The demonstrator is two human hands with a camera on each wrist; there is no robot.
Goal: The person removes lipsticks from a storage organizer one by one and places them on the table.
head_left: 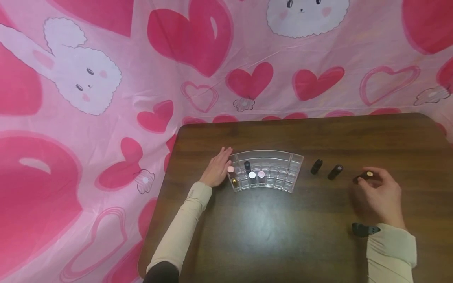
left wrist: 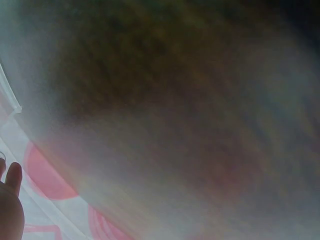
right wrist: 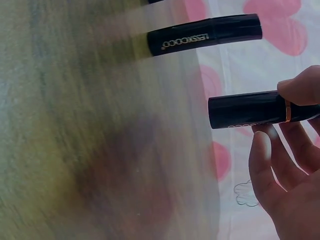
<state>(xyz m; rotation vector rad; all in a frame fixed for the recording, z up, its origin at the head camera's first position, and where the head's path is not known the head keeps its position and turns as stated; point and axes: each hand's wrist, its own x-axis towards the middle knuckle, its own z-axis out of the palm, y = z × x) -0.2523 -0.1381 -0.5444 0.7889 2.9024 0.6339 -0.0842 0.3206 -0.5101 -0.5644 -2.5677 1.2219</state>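
Note:
A clear, curved, tiered organizer stands on the table, with several small tubes and bottles in its left part. My left hand lies against its left end, fingers extended; in the left wrist view only part of that hand shows at the edge. To the right, my right hand pinches a black lipstick tube between thumb and fingers. The right wrist view shows this lipstick with a thin gold band. Two more black lipsticks stand between it and the organizer, the nearer one and the farther one.
The dark wooden table has a rounded far edge. Pink heart-patterned cloth hangs behind it and on the left. In the organizer are a white-capped item, a pink-capped one and a black tube.

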